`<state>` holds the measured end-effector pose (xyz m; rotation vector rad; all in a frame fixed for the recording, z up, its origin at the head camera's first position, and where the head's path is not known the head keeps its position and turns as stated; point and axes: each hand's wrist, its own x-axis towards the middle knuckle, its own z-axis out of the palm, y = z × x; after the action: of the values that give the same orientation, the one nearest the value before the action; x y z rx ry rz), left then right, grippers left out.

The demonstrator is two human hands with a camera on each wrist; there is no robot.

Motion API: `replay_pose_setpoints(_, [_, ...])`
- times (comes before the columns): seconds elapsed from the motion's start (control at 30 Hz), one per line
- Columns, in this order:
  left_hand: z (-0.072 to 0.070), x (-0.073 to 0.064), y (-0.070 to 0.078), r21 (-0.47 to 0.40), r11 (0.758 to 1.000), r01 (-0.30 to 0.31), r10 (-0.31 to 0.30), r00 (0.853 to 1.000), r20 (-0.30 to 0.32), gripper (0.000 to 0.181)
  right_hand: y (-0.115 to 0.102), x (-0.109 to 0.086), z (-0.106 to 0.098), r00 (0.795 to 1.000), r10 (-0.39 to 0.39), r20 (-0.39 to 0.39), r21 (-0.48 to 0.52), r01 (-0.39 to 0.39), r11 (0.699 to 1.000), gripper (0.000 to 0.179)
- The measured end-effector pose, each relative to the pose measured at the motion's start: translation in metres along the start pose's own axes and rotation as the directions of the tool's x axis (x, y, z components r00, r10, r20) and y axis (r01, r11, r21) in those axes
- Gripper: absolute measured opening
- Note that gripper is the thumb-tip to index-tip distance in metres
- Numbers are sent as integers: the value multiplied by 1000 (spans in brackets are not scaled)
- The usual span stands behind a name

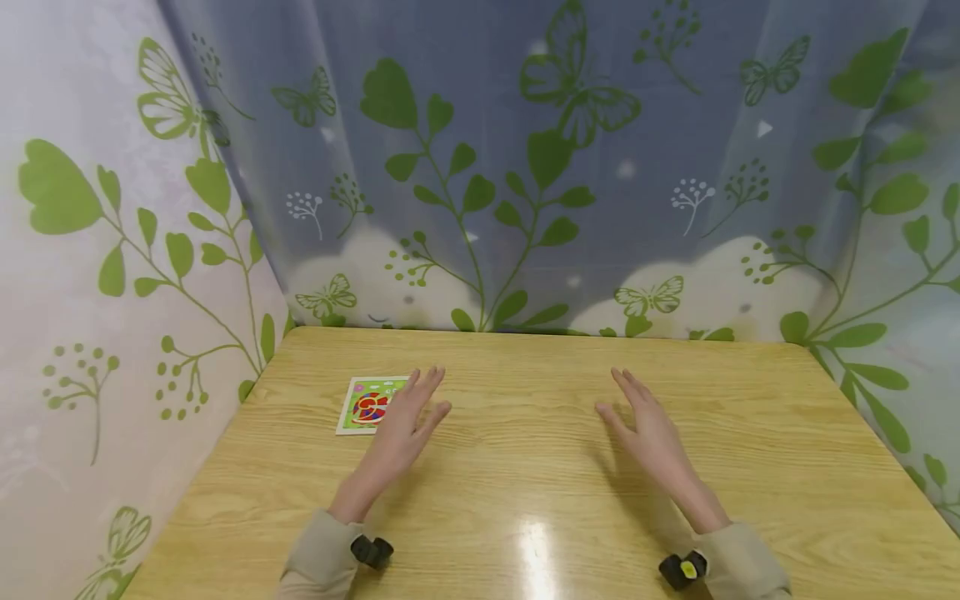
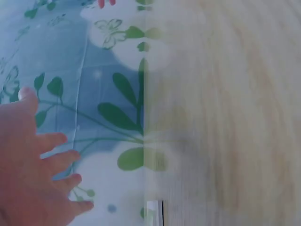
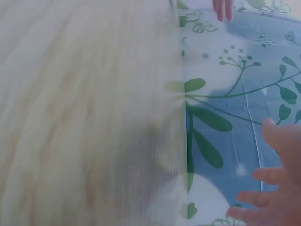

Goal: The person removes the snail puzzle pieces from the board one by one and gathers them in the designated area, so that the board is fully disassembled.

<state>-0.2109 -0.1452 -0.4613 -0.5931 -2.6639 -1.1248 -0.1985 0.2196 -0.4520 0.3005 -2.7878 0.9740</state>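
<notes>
Both hands hover above a wooden table with nothing held. In the head view the left hand (image 1: 405,425) has its fingers extended and thumb apart, in front of a small square picture card (image 1: 363,412) and covering its right part. That card has a white border, a green ground and a red and blue figure. On the right side the right hand (image 1: 651,433) also has straight fingers, pointing toward the back, with its shadow on the wood. The left wrist view shows the spread left hand (image 2: 33,169); the right wrist view shows the spread right hand (image 3: 277,179).
The light wooden table (image 1: 517,450) runs back to a blue and white curtain (image 1: 480,167) printed with green leaves and butterflies. Pale printed cloth (image 1: 90,292) hangs at the left side as well. Small black devices (image 1: 372,552) are strapped at both wrists.
</notes>
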Motion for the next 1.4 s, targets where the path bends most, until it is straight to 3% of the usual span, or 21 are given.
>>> replay_pose_setpoints(0.13, [-14, 1, -10, -124, 992, 31, -42, 995, -88, 49, -4, 8, 4, 997, -38, -66, 137, 47, 989, 59])
replay_pose_setpoints(0.27, [-30, 1, -20, -189, 979, 79, -110, 981, -157, 45, -10, 18, 12, 997, -14, -79, 293, 37, 955, 53])
replay_pose_setpoints(0.43, [-49, 1, -37, -219, 966, 139, -185, 961, -208, 48, -20, 30, 24, 999, 17, -37, 410, 0, 912, 50])
replay_pose_setpoints(0.67, [-71, -2, -66, -212, 944, 253, -301, 923, -239, 54, -37, 43, 48, 1000, 2, 3, 476, -3, 880, 45])
replay_pose_setpoints(0.83, [-80, -6, -87, -222, 923, 315, -363, 903, -229, 56, -47, 51, 62, 1000, 4, 25, 552, -17, 834, 44])
replay_pose_setpoints(1.0, [-87, -9, -100, -261, 884, 388, -442, 877, -191, 56, -56, 57, 73, 999, -1, 40, 613, -24, 789, 43])
replay_pose_setpoints(1.17, [-89, -8, -107, -305, 820, 483, -536, 836, -115, 60, -62, 61, 84, 997, 5, 82, 632, -56, 773, 43])
replay_pose_setpoints(1.3, [-88, -7, -110, -309, 774, 552, -597, 799, -69, 64, -69, 63, 93, 990, 17, 142, 677, -110, 727, 42])
replay_pose_setpoints(1.4, [-87, -6, -111, -319, 751, 578, -622, 782, -46, 64, -74, 64, 99, 984, 15, 178, 710, -139, 690, 42])
